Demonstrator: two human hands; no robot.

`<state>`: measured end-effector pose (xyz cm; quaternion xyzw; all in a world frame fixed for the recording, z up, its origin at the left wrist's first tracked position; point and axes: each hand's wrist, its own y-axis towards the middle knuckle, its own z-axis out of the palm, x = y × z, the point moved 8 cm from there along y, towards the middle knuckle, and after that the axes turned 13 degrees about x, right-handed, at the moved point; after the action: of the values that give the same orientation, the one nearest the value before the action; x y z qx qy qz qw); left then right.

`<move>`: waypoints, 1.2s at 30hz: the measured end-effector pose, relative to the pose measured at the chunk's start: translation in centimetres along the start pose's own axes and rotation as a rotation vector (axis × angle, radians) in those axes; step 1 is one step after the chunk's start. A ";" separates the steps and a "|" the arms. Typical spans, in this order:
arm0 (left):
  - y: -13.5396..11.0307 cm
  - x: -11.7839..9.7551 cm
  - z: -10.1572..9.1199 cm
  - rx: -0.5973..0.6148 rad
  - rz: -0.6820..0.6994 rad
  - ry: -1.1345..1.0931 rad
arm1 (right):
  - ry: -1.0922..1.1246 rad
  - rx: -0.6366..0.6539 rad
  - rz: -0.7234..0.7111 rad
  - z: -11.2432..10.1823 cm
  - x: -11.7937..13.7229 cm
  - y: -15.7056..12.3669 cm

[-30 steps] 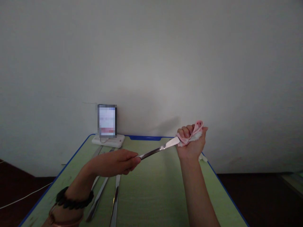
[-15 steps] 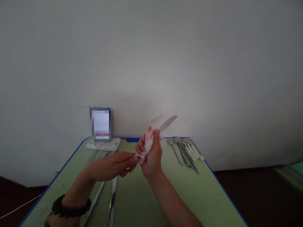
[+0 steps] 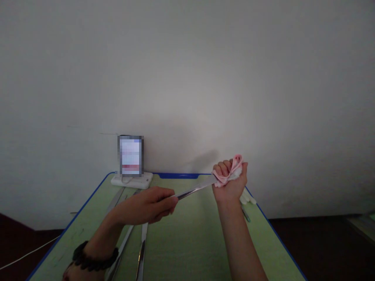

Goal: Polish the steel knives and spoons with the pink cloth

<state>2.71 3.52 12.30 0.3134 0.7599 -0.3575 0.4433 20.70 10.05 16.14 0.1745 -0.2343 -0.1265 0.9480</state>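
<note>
My left hand point(image 3: 155, 205) pinches one end of a metal table knife point(image 3: 195, 189), which slants up to the right above the table. My right hand point(image 3: 230, 181) is closed around a pink and white cloth point(image 3: 231, 173). The far part of the knife runs into that cloth, so its tip is hidden. Under and beside my left forearm, several other knives point(image 3: 141, 253) lie on the green table. Behind my right wrist, white handles point(image 3: 247, 197) of cutlery show; the rest of that pile is covered by my hand.
A lit phone-like screen point(image 3: 130, 156), blurred out, stands on a white base point(image 3: 133, 180) at the table's back left. The green table point(image 3: 181, 242) has a blue edge and meets a plain wall point(image 3: 187, 78). A white cable point(image 3: 29, 253) hangs at the left.
My right hand has moved right with the cloth, along the knife and away from my left hand. More of the knife now shows between the hands; the spoon pile is mostly covered.
</note>
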 end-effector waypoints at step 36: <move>0.1 -2.1 -0.9 -0.193 0.084 0.240 | -0.207 -0.148 -0.027 0.8 -0.7 -0.7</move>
<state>3.27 3.96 14.41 0.3415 0.8244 -0.2240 0.3920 19.57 9.44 16.22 0.0930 -0.3188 -0.1736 0.9271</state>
